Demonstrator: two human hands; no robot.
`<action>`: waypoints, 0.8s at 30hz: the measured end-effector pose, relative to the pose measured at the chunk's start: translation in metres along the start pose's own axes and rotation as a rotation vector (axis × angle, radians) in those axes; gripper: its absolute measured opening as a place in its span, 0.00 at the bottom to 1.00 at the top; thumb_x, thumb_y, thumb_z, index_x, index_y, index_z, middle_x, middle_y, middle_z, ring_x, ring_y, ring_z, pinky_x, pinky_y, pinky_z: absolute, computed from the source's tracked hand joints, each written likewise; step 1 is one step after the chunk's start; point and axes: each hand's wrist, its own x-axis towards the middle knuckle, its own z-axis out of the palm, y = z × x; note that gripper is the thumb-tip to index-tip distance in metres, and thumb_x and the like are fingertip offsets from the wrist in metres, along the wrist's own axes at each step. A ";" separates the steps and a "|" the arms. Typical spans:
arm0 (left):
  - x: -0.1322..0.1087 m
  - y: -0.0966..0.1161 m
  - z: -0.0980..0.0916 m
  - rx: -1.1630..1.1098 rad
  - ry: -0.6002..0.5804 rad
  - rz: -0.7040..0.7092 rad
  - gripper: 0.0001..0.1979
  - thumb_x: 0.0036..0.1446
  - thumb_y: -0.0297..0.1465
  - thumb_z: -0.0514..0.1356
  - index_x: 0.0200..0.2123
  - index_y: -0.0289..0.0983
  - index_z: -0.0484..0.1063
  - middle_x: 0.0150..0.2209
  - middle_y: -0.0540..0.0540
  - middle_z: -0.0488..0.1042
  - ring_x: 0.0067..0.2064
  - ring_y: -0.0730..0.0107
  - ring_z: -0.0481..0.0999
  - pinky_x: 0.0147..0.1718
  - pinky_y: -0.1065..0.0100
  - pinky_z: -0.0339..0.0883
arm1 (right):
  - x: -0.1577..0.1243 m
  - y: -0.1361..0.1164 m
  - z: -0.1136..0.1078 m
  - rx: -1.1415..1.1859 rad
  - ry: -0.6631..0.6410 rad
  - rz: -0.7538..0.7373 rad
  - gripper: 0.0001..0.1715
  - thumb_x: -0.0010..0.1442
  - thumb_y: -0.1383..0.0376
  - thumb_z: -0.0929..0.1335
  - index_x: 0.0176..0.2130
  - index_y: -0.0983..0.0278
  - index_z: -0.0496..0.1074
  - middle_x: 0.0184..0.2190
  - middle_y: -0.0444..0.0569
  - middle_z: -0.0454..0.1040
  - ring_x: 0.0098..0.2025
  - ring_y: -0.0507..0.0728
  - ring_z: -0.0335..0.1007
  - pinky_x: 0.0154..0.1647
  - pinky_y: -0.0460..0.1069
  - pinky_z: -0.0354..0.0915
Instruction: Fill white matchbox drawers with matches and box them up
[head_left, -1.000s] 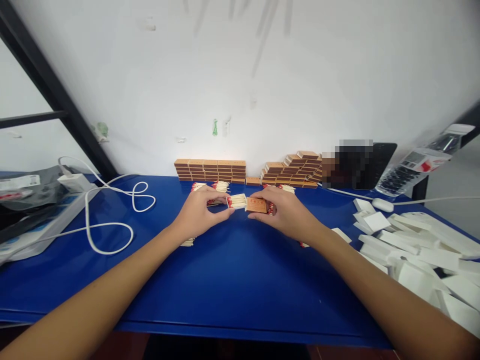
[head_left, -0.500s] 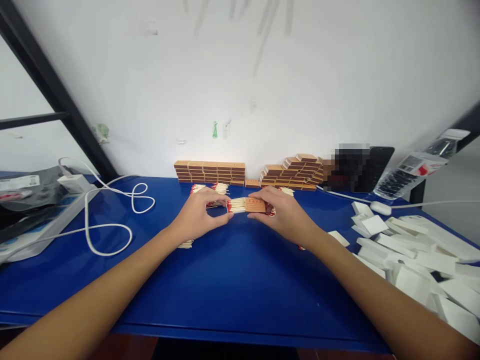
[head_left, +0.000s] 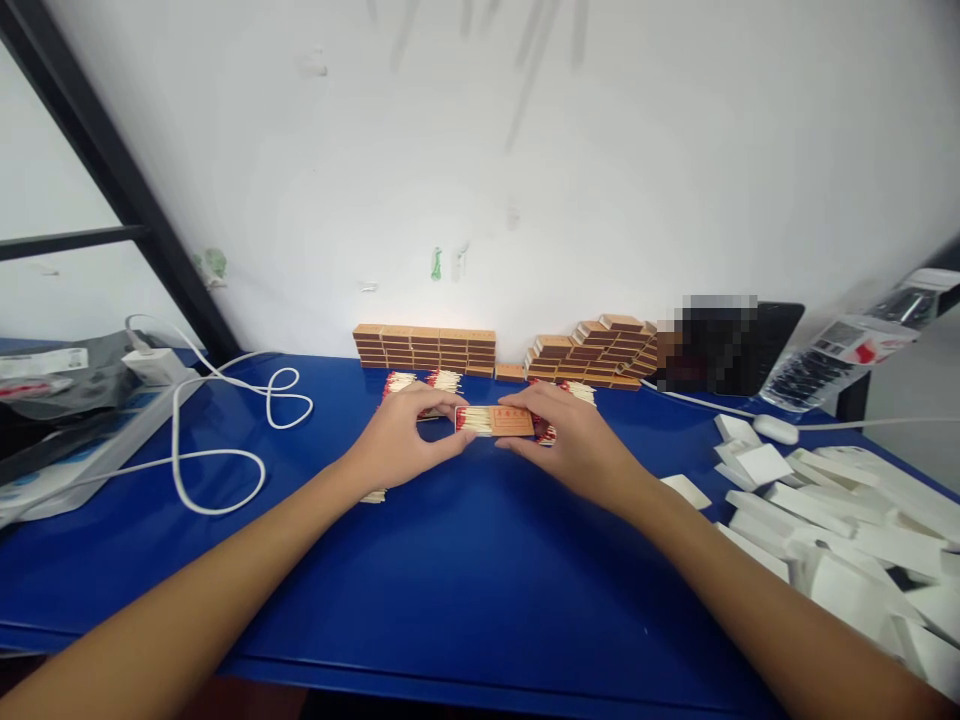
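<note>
Between my two hands is a matchbox, its orange sleeve [head_left: 513, 420] partly over a white tray of red-tipped matches [head_left: 474, 420]. My left hand [head_left: 412, 430] pinches the tray's left end between thumb and fingers. The sleeve's right part is gripped by my right hand [head_left: 562, 430]. Loose matches [head_left: 445, 381] lie in piles behind both hands, partly hidden by them. Against the wall stand a neat stack of matchboxes [head_left: 424, 348] and, to its right, a stepped stack [head_left: 592, 350].
White empty trays [head_left: 832, 515] are heaped at the right of the blue table [head_left: 450, 590]. A plastic bottle [head_left: 847, 350] leans behind them, near a dark device [head_left: 776, 340]. White cables [head_left: 217, 510], a charger [head_left: 154, 365] and a grey bag [head_left: 82, 390] are at the left.
The sleeve now covers more of the match-filled tray, and my hands are slightly closer together. The whole view has shifted a little.
</note>
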 end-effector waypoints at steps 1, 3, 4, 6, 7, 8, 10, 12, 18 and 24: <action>0.000 0.002 0.000 0.000 0.011 -0.017 0.14 0.61 0.40 0.69 0.47 0.40 0.83 0.43 0.47 0.85 0.46 0.60 0.82 0.48 0.59 0.76 | 0.000 -0.002 0.000 -0.001 0.007 -0.007 0.19 0.64 0.61 0.77 0.54 0.60 0.77 0.47 0.54 0.81 0.46 0.63 0.78 0.47 0.58 0.74; -0.001 0.004 0.001 -0.004 0.024 -0.044 0.13 0.62 0.41 0.68 0.46 0.40 0.83 0.43 0.46 0.85 0.46 0.59 0.82 0.48 0.60 0.75 | 0.000 -0.007 0.000 0.002 0.023 -0.021 0.19 0.65 0.61 0.76 0.54 0.60 0.77 0.47 0.53 0.81 0.46 0.62 0.78 0.47 0.57 0.75; -0.001 0.005 0.002 -0.010 0.023 -0.051 0.13 0.63 0.41 0.68 0.45 0.40 0.83 0.44 0.46 0.85 0.47 0.59 0.82 0.49 0.60 0.75 | 0.000 -0.009 0.001 0.004 0.028 -0.028 0.18 0.65 0.61 0.76 0.54 0.60 0.77 0.47 0.53 0.81 0.46 0.62 0.78 0.48 0.57 0.75; -0.002 0.005 0.003 -0.022 0.020 -0.062 0.12 0.63 0.40 0.67 0.45 0.40 0.83 0.44 0.47 0.85 0.47 0.60 0.82 0.49 0.60 0.75 | 0.000 -0.013 0.000 0.006 0.039 -0.039 0.18 0.65 0.62 0.76 0.54 0.60 0.77 0.47 0.53 0.81 0.46 0.62 0.78 0.48 0.57 0.75; -0.002 0.005 0.003 -0.029 0.019 -0.066 0.11 0.63 0.39 0.67 0.45 0.41 0.83 0.44 0.47 0.85 0.47 0.60 0.82 0.49 0.60 0.75 | -0.001 -0.014 0.000 0.007 0.042 -0.044 0.18 0.66 0.62 0.75 0.54 0.60 0.77 0.47 0.53 0.81 0.46 0.62 0.79 0.48 0.57 0.75; -0.003 0.005 0.004 -0.038 0.019 -0.069 0.11 0.63 0.39 0.67 0.44 0.41 0.83 0.44 0.47 0.85 0.47 0.61 0.82 0.49 0.61 0.75 | -0.001 -0.016 0.000 0.007 0.043 -0.048 0.17 0.66 0.62 0.75 0.54 0.60 0.77 0.47 0.53 0.81 0.47 0.62 0.79 0.49 0.57 0.75; -0.003 0.006 0.005 -0.057 0.021 -0.070 0.10 0.63 0.38 0.67 0.44 0.41 0.83 0.44 0.47 0.85 0.47 0.61 0.82 0.49 0.61 0.75 | -0.001 -0.018 -0.001 0.008 0.046 -0.052 0.18 0.66 0.63 0.75 0.54 0.60 0.76 0.47 0.53 0.81 0.46 0.62 0.79 0.49 0.57 0.76; -0.003 0.007 0.005 -0.077 0.024 -0.067 0.10 0.64 0.38 0.67 0.45 0.40 0.82 0.45 0.47 0.85 0.47 0.61 0.82 0.49 0.62 0.75 | -0.002 -0.018 -0.001 0.011 0.044 -0.049 0.18 0.66 0.64 0.75 0.55 0.60 0.76 0.47 0.53 0.81 0.46 0.61 0.79 0.48 0.56 0.76; -0.002 0.012 0.003 -0.137 -0.001 -0.108 0.15 0.71 0.42 0.60 0.45 0.39 0.82 0.34 0.48 0.82 0.37 0.65 0.81 0.38 0.66 0.72 | 0.000 -0.017 -0.003 -0.017 0.086 -0.065 0.20 0.64 0.63 0.77 0.54 0.61 0.76 0.47 0.53 0.81 0.48 0.63 0.79 0.51 0.57 0.76; -0.002 0.015 0.003 -0.160 -0.001 -0.139 0.17 0.71 0.42 0.60 0.47 0.38 0.84 0.30 0.48 0.81 0.33 0.65 0.80 0.35 0.67 0.71 | 0.000 -0.019 -0.003 -0.002 0.071 -0.055 0.20 0.64 0.63 0.77 0.54 0.61 0.76 0.46 0.52 0.81 0.45 0.61 0.78 0.47 0.55 0.76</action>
